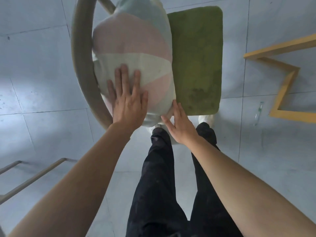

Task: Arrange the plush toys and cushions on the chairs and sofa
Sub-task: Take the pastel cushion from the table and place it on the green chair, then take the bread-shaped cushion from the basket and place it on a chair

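A plump cushion [131, 48] in pink, cream and pale green patches leans against the curved beige backrest [82, 65] of a chair. The chair's seat carries a green pad [196, 62]. My left hand [127, 98] lies flat on the cushion's lower cream patch, fingers spread. My right hand [179, 125] touches the cushion's bottom corner at the near edge of the green pad, fingers straight and apart. Neither hand closes around anything.
Grey tiled floor surrounds the chair. A yellow wooden frame [283, 79] stands at the right. Beige chair legs or rails [32, 177] lie at the lower left. My legs in black trousers [171, 185] stand right in front of the chair.
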